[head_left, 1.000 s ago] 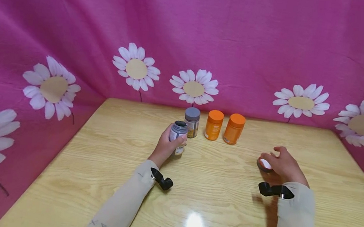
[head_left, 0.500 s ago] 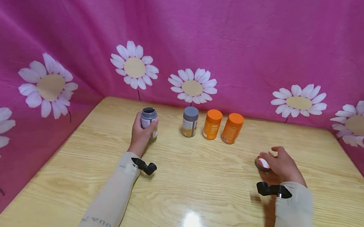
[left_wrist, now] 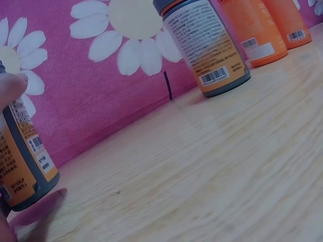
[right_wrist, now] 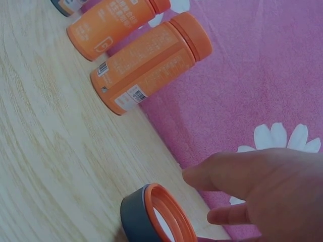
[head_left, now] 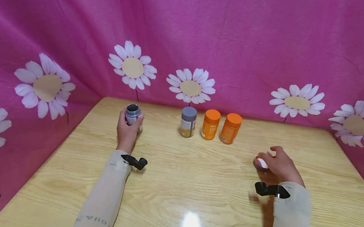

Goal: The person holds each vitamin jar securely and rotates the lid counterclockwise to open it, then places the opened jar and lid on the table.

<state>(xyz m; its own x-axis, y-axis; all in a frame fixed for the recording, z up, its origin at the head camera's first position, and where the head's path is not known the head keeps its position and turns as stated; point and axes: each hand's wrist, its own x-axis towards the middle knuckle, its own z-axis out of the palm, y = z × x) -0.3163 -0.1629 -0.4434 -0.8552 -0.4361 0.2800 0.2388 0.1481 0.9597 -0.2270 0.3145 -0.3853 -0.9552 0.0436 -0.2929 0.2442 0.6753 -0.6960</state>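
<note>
My left hand grips an uncapped grey supplement bottle at the table's back left, its dark mouth facing up. In the left wrist view, part of my thumb lies across this bottle; whether its base touches the table I cannot tell. At the right, my right hand hangs over a grey lid with an orange inner rim and white inside. In the right wrist view the lid lies upturned, apart from the two fingers that show; the others are hidden.
A capped grey bottle and two orange bottles stand upright in a row at the back of the wooden table. A pink cloth with white daisies hangs behind and at the sides.
My left hand has carried the uncapped bottle leftward, away from the capped grey bottle. My right hand and the lid have hardly moved; the whole view has shifted slightly.
</note>
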